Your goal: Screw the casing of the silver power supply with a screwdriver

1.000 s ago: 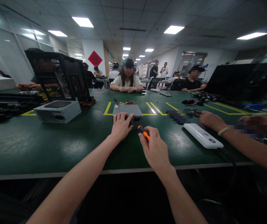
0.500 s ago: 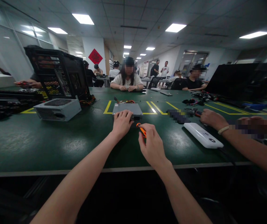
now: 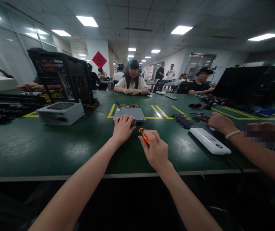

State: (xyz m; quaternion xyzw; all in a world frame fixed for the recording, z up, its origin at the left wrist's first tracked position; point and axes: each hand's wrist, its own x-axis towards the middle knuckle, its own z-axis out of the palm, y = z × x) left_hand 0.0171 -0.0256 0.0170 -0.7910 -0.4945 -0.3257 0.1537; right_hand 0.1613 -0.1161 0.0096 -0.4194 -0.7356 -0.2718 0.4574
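A flat grey computer power supply (image 3: pixel 129 112) lies on the green table in front of me, its socket side facing me and several coloured wires behind it. My left hand (image 3: pixel 122 129) grips its near left part, fingers over the top and thumb at the front edge. Just to the right, my right hand (image 3: pixel 155 148) is closed round the handle of an orange-and-black screwdriver (image 3: pixel 145 136). The screwdriver points up and left, towards the power supply's near side. I cannot make out its tip, or whether it touches the casing.
Left stand another power supply (image 3: pixel 61 113) and a black computer case (image 3: pixel 62 75). On the right lie a white power bank-like device (image 3: pixel 209 141) with a cable and a co-worker's hand (image 3: pixel 220 123). A person (image 3: pixel 132 81) sits opposite. Yellow tape (image 3: pixel 111 111) marks the table (image 3: pixel 43 150).
The power supply and my left hand have shifted slightly left. My right hand has moved a little left and down with the screwdriver still in it.
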